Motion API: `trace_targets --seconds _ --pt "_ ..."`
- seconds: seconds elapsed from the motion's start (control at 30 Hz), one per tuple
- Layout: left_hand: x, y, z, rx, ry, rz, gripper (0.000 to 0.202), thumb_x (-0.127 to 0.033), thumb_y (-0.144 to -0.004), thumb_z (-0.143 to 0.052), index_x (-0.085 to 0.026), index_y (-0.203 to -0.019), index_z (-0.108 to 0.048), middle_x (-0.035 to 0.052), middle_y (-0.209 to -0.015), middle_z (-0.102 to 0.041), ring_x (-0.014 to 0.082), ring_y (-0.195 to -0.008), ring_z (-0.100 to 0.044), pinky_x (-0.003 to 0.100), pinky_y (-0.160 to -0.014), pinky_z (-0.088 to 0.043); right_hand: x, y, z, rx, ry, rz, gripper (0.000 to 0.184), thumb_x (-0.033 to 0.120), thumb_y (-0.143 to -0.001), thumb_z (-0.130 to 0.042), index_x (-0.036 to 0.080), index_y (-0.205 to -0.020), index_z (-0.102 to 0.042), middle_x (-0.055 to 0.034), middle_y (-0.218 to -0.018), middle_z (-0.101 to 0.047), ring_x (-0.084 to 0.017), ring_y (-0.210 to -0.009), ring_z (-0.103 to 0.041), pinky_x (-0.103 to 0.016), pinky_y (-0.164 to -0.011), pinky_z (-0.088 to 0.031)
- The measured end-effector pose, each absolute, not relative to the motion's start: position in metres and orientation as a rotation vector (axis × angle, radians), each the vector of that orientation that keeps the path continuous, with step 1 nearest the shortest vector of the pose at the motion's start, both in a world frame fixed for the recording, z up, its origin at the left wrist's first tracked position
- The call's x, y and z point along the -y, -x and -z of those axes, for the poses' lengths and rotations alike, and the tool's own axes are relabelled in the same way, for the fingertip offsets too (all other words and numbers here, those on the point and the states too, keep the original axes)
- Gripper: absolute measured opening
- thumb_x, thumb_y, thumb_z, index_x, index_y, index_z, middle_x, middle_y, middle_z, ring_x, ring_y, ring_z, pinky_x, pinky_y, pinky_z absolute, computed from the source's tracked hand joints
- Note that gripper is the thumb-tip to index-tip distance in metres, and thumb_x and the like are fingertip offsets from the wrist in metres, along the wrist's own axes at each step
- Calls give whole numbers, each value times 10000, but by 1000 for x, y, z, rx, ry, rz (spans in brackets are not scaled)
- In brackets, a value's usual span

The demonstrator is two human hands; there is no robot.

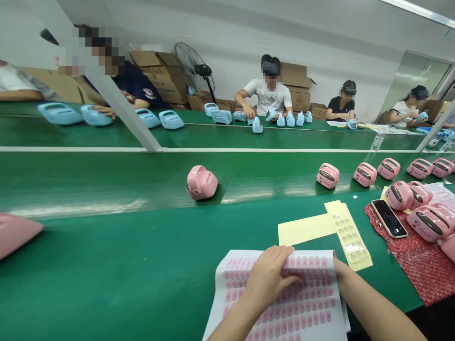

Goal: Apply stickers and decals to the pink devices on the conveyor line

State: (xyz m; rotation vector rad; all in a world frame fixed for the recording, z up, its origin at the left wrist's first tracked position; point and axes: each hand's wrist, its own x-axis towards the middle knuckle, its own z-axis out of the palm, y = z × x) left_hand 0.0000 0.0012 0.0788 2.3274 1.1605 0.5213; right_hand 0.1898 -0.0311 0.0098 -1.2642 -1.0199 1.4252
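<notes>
I have the left hand [272, 274] laid over the top of the sheet [302, 303], thumb and fingers a little apart; whether paper is pinched between them, I cannot tell. My right forearm [369, 293] runs in behind the sheet's right edge, which hides that hand, so its grip I cannot tell either. The sheet is white, printed with rows of small rounded pink labels, its top edge bowed, with more white paper showing beneath at lower right.

Just beyond the grip, yellow papers [350, 234] lie on the green table [106, 279]. To its right sit a phone [389, 219] and red wrap [423, 270] with pink cases [430, 222] about it. Ahead and left, a lone pink shell [202, 182] rests apart. Farther off, past a white rail [249, 150], people work among blue shells [171, 120], with cartons [165, 76] and a fan [202, 70] by the pale wall [234, 33].
</notes>
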Motion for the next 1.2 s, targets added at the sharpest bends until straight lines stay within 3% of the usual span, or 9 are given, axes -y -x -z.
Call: trace_targets --seconds 0.17,0.23,0.33,0.43,0.57,0.73,0.87,1.07,1.2 --pt "-9 -1 -93 -1387 -2286 -268 152 -364 -656 -626 -221 -708 -620 39 -772 -687 238 -764 -601 310 -655 -390 39 -205 -51 1181 1174 -1320 175 346 -743 -562 188 -696 -620 -24 -637 -581 -193 -673 -567 -330 -641 -457" --pt "-11 -6 -97 -1448 -2335 -162 191 -395 -682 -600 -204 -674 -595 47 -748 -674 241 -746 -597 298 -625 -369 42 -210 -66 1207 1167 -999 150 349 -723 -578 213 -772 -620 -36 -751 -592 -198 -757 -559 -330 -709 -443" --pt "-11 -16 -99 -1453 -2384 -79 177 -363 -693 -604 -187 -698 -589 66 -784 -676 260 -793 -604 300 -652 -368 41 -209 -79 1390 1235 -750 424 315 -591 -713 244 -990 -587 -58 -990 -581 -234 -946 -521 -343 -830 -403" --pt "-10 -18 -101 -1431 -2354 -71 177 -338 -683 -614 -178 -754 -599 83 -811 -678 272 -814 -604 313 -679 -378 35 -202 -82 1569 1327 -858 280 319 -619 -696 241 -879 -628 -41 -875 -629 -218 -831 -563 -322 -748 -429" --pt "-19 4 -110 -1207 -2173 -191 475 -371 -602 -663 -226 -1039 -549 66 -1074 -630 249 -976 -560 288 -767 -385 27 -201 -78 1485 1425 -910 99 314 -651 -655 230 -697 -628 -9 -703 -643 -185 -679 -572 -287 -634 -428" --pt "-33 24 -115 -1195 -2100 -145 175 -302 -626 -598 -220 -775 -642 15 -847 -690 200 -797 -600 237 -658 -380 23 -206 -71 1358 1416 -1036 112 313 -616 -671 216 -642 -620 8 -616 -623 -154 -576 -555 -257 -535 -414" --pt "-33 19 -107 -1280 -2146 -152 119 -297 -650 -563 -209 -652 -643 2 -682 -676 174 -675 -592 221 -569 -350 20 -207 -66 1285 1401 -1087 148 337 -596 -684 207 -622 -620 11 -582 -602 -136 -528 -527 -242 -486 -394" --pt "-41 38 -108 -1210 -2091 -170 460 -233 -540 -646 -258 -998 -619 23 -988 -675 216 -876 -593 241 -701 -391 16 -220 -57 1239 1425 -1073 197 363 -608 -671 192 -571 -582 21 -530 -543 -119 -505 -473 -236 -481 -361" --pt "-48 53 -105 -1264 -2066 -163 189 -272 -615 -565 -257 -762 -682 4 -805 -708 193 -756 -613 227 -639 -391 15 -229 -51 1197 1442 -1081 259 417 -595 -677 184 -562 -570 26 -502 -516 -111 -483 -441 -233 -463 -342"
